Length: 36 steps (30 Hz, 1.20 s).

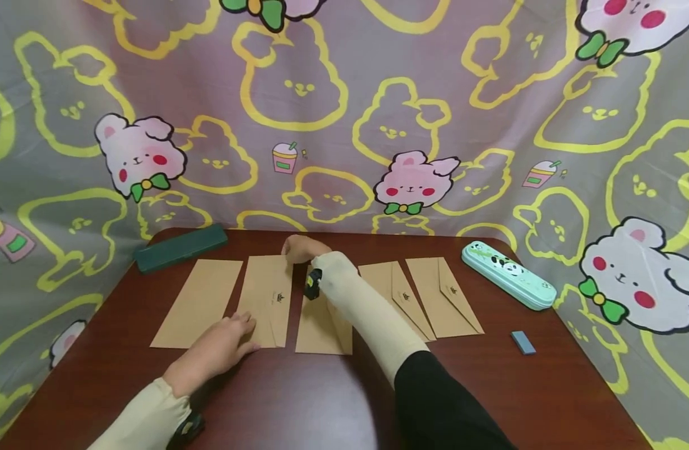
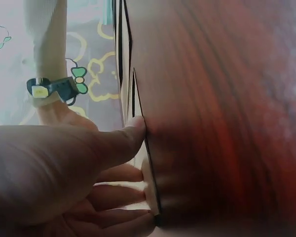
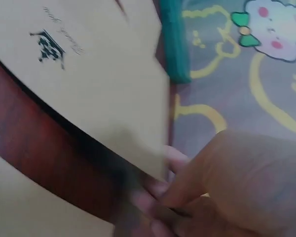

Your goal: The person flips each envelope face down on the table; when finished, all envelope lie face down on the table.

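Several brown paper envelopes lie in a row on the table. My left hand (image 1: 223, 340) rests on the near left part of the second envelope from the left (image 1: 267, 297), which has a small dark crown print. In the left wrist view the thumb (image 2: 135, 129) touches the envelope's edge and the other fingers lie on the paper. My right hand (image 1: 304, 249) is at that envelope's far right corner, its curled fingers (image 3: 173, 160) pinching there, though blurred in the right wrist view. Its forearm passes over the third envelope (image 1: 322, 331), hiding part of it.
A dark green case (image 1: 181, 248) lies at the back left. On the right are a mint pencil case (image 1: 507, 274) with panda pictures and a small blue block (image 1: 523, 342). A patterned curtain (image 1: 333, 144) hangs behind the brown table (image 1: 299, 400).
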Available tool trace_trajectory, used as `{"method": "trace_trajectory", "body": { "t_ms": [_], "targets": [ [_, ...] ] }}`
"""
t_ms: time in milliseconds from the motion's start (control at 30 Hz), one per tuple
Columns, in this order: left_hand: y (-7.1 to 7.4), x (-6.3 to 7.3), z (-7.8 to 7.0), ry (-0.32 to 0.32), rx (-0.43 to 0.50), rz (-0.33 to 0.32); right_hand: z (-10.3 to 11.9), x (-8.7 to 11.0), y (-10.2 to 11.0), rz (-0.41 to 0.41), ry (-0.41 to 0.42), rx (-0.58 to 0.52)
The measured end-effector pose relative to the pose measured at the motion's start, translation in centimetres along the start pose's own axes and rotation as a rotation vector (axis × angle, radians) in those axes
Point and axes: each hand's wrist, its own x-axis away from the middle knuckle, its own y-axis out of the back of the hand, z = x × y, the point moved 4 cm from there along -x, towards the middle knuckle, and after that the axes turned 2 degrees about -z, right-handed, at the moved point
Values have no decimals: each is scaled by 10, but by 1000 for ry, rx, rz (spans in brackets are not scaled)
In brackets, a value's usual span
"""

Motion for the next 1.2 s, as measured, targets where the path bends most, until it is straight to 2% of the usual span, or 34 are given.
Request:
{"method": "trace_trajectory", "body": {
  "t_ms": [233, 300, 400, 533, 667, 800, 900, 967, 1000, 1067, 1200],
  "targets": [
    [1, 3, 12, 102, 175, 135, -15, 8, 9, -56, 175, -125],
    [3, 4, 12, 97, 236, 159, -18, 9, 13, -86, 203, -176],
    [4, 4, 10, 49, 310, 150, -15, 10, 16, -83, 265, -310],
    [3, 2, 1, -40, 375, 101, -3, 11, 16, -11, 338, -487],
    [0, 1, -6, -86, 455, 79, 7, 9, 12, 12, 334, -541],
    [1, 1, -6, -28, 421, 20, 9, 7, 9, -25, 284, -548],
    [9, 4, -3, 71, 339, -84, 10, 6, 7, -44, 262, -551],
    [18, 6, -2, 91, 358, -160, 10, 4, 6, -49, 261, -548],
    [23, 7, -2, 83, 380, -197, 10, 4, 6, -49, 263, -547],
    [31, 7, -5, 24, 416, -260, 9, 3, 6, -49, 269, -544],
    [36, 4, -12, -108, 385, -300, 9, 4, 5, -47, 276, -533]
  ]
}}
